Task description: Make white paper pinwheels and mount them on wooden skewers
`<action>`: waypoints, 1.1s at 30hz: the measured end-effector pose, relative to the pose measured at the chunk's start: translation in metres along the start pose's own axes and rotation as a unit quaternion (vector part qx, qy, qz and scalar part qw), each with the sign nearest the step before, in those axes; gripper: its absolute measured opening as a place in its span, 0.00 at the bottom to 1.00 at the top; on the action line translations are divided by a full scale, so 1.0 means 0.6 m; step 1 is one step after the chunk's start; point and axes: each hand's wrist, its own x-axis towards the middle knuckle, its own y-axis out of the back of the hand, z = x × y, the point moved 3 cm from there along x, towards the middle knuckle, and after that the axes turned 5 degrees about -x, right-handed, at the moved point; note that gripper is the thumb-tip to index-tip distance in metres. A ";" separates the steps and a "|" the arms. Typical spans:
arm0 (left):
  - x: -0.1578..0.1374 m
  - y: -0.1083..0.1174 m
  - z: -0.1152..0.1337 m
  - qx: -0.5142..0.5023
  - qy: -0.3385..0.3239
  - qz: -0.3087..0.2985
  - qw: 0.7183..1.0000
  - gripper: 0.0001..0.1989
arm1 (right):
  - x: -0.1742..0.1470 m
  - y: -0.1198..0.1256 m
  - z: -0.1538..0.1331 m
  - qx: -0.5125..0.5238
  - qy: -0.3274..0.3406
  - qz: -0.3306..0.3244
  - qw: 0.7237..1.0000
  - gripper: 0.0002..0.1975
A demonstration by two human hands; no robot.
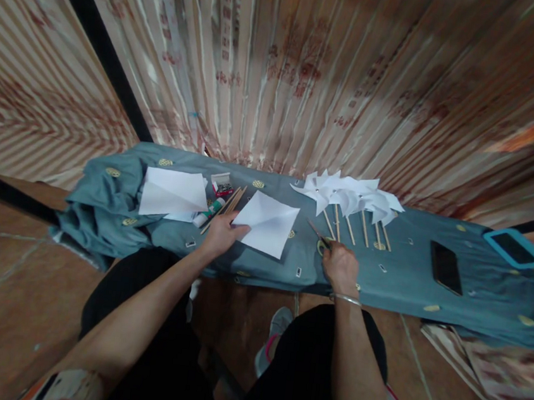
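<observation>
My left hand (223,233) pinches the left corner of a square sheet of white paper (269,222), which has crease lines across it. My right hand (340,264) is closed on a pair of scissors (319,234); the blades point away to the upper left, and fingers cover part of the handle. Behind the scissors lie several white paper pinwheels (344,192) on wooden sticks, overlapping in a row. Close to my left hand are loose wooden sticks (234,202) and a green-and-white glue stick (211,210).
A stack of white paper (172,193) lies at the left, near a small open box of pins (221,184). On the right are a dark phone (445,268) and a blue-framed tablet (517,248). The cloth-covered bench (402,275) backs onto a striped curtain (279,87).
</observation>
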 end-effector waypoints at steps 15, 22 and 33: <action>-0.001 0.009 0.014 -0.243 0.101 0.045 0.964 0.18 | 0.008 -0.009 -0.028 0.412 -0.024 -0.013 0.911 0.12; -0.002 0.006 0.024 -0.281 0.108 0.051 0.952 0.21 | 0.006 0.007 -0.077 0.810 -0.101 -0.133 0.563 0.21; 0.012 0.002 0.039 -0.309 0.078 0.080 0.945 0.30 | 0.002 0.036 -0.128 0.863 -0.112 -0.125 0.477 0.16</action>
